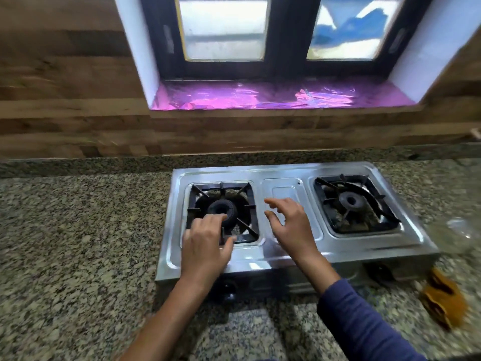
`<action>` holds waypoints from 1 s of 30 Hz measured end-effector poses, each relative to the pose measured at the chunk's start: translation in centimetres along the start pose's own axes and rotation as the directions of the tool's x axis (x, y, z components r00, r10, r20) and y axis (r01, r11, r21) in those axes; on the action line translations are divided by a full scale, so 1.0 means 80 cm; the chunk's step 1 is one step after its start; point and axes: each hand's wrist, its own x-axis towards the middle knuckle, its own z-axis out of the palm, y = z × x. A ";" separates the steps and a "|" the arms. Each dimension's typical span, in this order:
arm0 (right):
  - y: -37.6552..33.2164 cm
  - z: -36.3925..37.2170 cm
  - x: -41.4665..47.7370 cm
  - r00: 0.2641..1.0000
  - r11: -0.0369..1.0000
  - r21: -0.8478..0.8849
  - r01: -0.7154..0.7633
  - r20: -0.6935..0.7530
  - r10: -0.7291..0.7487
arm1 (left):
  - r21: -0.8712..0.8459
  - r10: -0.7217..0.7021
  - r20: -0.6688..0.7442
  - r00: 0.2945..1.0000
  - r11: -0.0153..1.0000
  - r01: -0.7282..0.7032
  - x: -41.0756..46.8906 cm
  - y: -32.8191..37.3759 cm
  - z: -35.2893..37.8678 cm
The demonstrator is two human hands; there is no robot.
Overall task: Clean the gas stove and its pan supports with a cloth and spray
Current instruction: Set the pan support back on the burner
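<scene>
The left hand (205,238) reaches in from the front edge of the stove (283,170), its forearm bare. Its fingers curl over the near prong of the left pan support (221,188) and the thumb closes from below, so it is grasping that support. The right hand (289,225), with a dark blue sleeve (364,321) on its arm, is over the flat middle panel of the stove, between the two burners. Its fingers are spread and slightly bent, released and holding nothing; whether it touches the metal cannot be told.

The stove is a two-burner unit of shiny stainless steel and sits on the speckled granite desk (78,230). Each black pan support lies in its own square recess, the right pan support (384,200) well apart from both hands. The left burner (222,208) and right burner (351,200) are dark rings, and brownish grime shows in the recesses around them. A black knob (226,293) shows on the stove's front face. An orange-brown cloth (442,295) lies on the desk near the stove's front right corner.
</scene>
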 end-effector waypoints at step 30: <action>0.347 -0.250 -0.207 0.436 0.488 0.048 -0.871 -0.380 0.815 | -0.337 0.663 0.711 0.234 0.613 -0.715 -0.114 0.317 0.282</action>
